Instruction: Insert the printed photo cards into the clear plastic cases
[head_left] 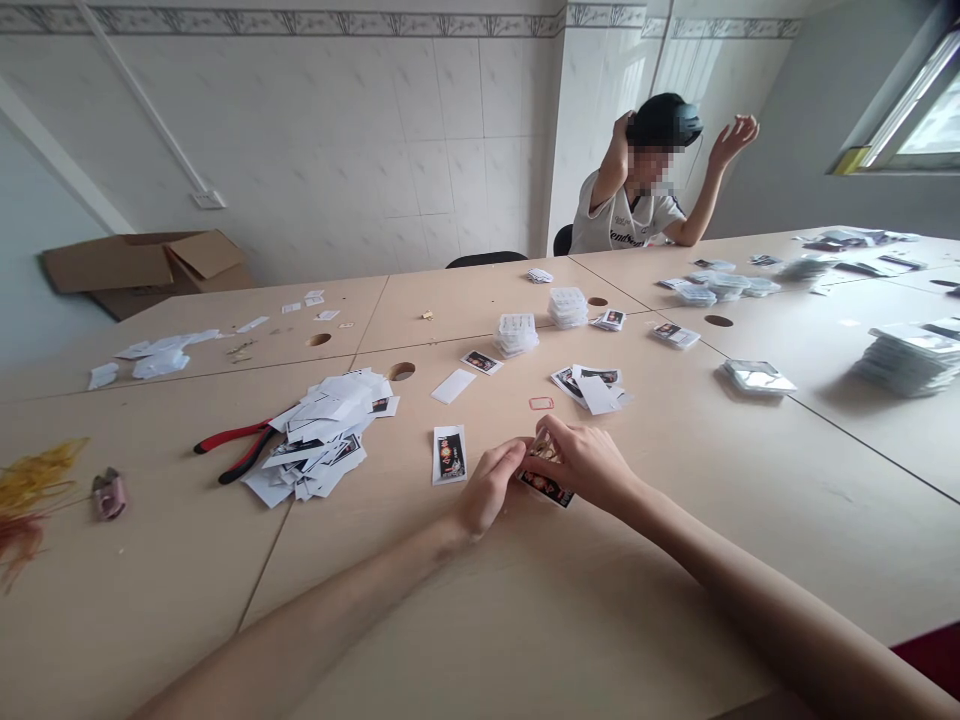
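Observation:
My right hand (589, 460) is closed over a small black printed card (547, 487), which seems to sit in a clear plastic case. At its left side, my left hand (486, 490) has its fingers and thumb closed on the edge of the same piece. Fingers cover most of it. Just beyond the hands lies a small red rectangular outline (541, 404) on the table. A white-bordered printed card (449, 456) rests flat left of my left hand. Further out are another printed card (481, 362), a blank white slip (453, 386) and overlapping cards (592, 385).
A paper pile (322, 430) lies over red-and-black-handled pliers (236, 455) at left. Pink snippers (109, 495) are nearby. Stacks of clear cases (515, 335) stand mid-table, with a taller stack (907, 360) at right. Across the table sits a person (630, 215), arms raised. Table holes (402, 371) show.

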